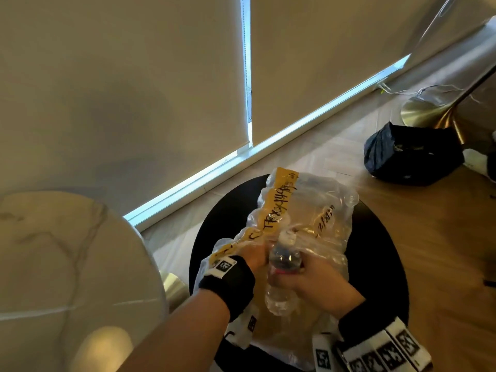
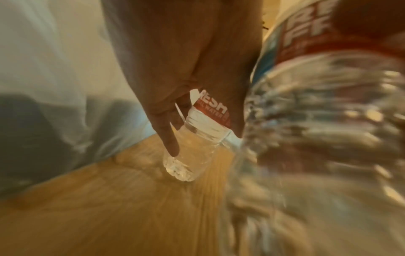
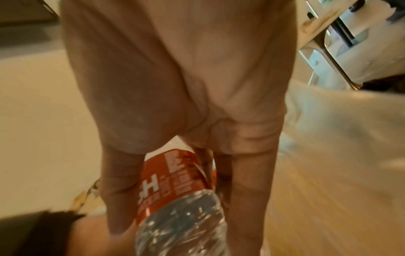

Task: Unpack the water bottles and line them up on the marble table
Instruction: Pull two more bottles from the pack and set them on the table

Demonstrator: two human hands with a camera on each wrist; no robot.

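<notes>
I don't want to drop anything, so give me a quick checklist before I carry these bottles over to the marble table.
1. Grip of right hand on first bottle: ok.
2. Grip of left hand on second bottle: ok.
3. White cap on first bottle: ok.
4. Second bottle free of plastic wrap: cannot tell.
5. Sight of marble table, at left: ok.

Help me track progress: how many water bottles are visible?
2: one water bottle in the left hand, another in the right hand. More may be hidden in the plastic wrap.
</notes>
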